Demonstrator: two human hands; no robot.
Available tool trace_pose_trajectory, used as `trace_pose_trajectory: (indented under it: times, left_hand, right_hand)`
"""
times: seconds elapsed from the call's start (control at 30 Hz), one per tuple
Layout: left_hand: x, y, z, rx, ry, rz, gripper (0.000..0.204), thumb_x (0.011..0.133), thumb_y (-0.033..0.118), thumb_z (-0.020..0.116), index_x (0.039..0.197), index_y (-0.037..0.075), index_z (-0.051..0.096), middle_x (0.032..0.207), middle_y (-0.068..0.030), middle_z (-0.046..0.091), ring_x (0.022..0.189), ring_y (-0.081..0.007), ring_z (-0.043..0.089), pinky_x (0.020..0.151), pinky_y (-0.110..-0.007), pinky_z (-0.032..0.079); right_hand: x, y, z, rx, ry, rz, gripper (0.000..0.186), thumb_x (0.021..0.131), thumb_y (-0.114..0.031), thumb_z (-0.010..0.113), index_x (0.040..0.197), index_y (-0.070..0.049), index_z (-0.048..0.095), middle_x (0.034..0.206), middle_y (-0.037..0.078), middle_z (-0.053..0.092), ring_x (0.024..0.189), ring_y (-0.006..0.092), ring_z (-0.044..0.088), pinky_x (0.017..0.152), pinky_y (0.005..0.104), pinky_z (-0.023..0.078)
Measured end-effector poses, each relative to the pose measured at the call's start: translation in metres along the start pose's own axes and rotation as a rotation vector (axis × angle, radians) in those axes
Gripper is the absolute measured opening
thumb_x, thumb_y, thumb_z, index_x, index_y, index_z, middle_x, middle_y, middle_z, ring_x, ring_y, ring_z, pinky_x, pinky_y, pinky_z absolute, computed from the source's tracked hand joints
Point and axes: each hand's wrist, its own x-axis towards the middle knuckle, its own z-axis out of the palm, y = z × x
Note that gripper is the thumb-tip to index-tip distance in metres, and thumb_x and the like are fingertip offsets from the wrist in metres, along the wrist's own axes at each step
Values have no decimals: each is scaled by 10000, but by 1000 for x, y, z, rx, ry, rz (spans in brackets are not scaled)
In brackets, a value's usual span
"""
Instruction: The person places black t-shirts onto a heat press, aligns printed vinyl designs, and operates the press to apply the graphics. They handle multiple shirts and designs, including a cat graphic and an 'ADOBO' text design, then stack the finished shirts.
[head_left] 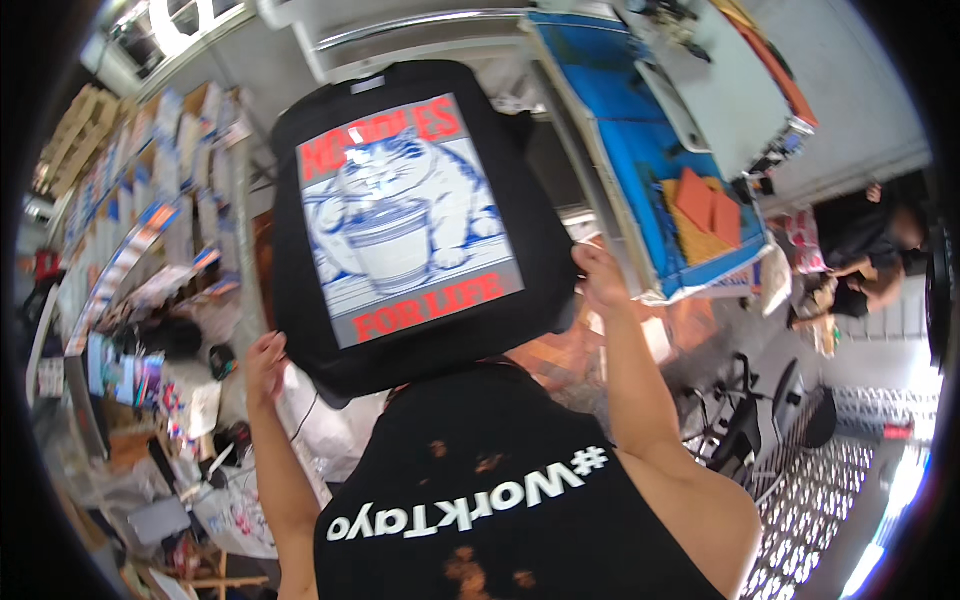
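Observation:
A black T-shirt is spread out in front of me, collar at the far end and hem toward me. On its chest is a large print of a cat with a cup in blue and white, with red lettering. My left hand is closed at the shirt's near left corner, fingers pinched on the cloth. At the near right edge, my right hand grips the fabric between thumb and curled fingers. What lies under the shirt is mostly hidden.
Right of the shirt stands a blue-topped table with orange pieces. Cardboard boxes fill the left side, above a monitor. An office chair stands at right; beyond it is another person.

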Motion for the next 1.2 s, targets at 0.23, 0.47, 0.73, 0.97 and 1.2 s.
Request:
trace_pose_trajectory:
  times: [0.23, 0.47, 0.73, 0.97, 1.2]
  left_hand:
    - [5, 5, 6, -79, -58, -4, 136, 924, 178, 779, 980, 99, 684, 787, 52, 613, 711, -62, 582, 634, -233, 450]
    - [33, -23, 30, -162, -280, -228, 311, 964, 301, 707, 1158, 59, 693, 1061, -31, 754, 914, -142, 699, 847, -319, 544]
    - [148, 68, 114, -548, -357, -266, 758, 998, 660, 485, 1387, 17, 582, 1321, -145, 678, 1196, -318, 658, 1043, -466, 514]
    - [237, 108, 105, -693, -381, 38, 714, 1025, 597, 487, 1419, 5, 548, 1438, -176, 590, 1302, -376, 577, 1131, -509, 440]
    - [256, 123, 59, -786, 38, 55, 585, 1049, 457, 540, 1418, 3, 551, 1475, -172, 558, 1348, -370, 530, 1176, -562, 375]
  right_hand:
    - [-14, -8, 8, 295, -63, 14, 269, 1044, -221, 616, 1174, 8, 670, 1032, 56, 725, 902, 142, 682, 815, 279, 546]
    - [33, 37, 35, -180, -96, 198, 401, 1055, -324, 591, 1291, -2, 635, 1157, 111, 718, 1048, 192, 687, 920, 317, 547]
    - [124, -85, 136, 380, -461, 155, 687, 1041, -595, 471, 1402, -20, 573, 1343, 174, 657, 1187, 268, 664, 1012, 406, 532]
    - [218, -118, 153, 659, -373, 108, 582, 1026, -448, 565, 1402, -4, 563, 1352, 186, 645, 1216, 308, 641, 1070, 427, 492]
    - [267, -117, 119, 1018, -115, 77, 358, 1001, -173, 598, 1291, 36, 607, 1329, 220, 642, 1261, 383, 599, 1147, 546, 416]
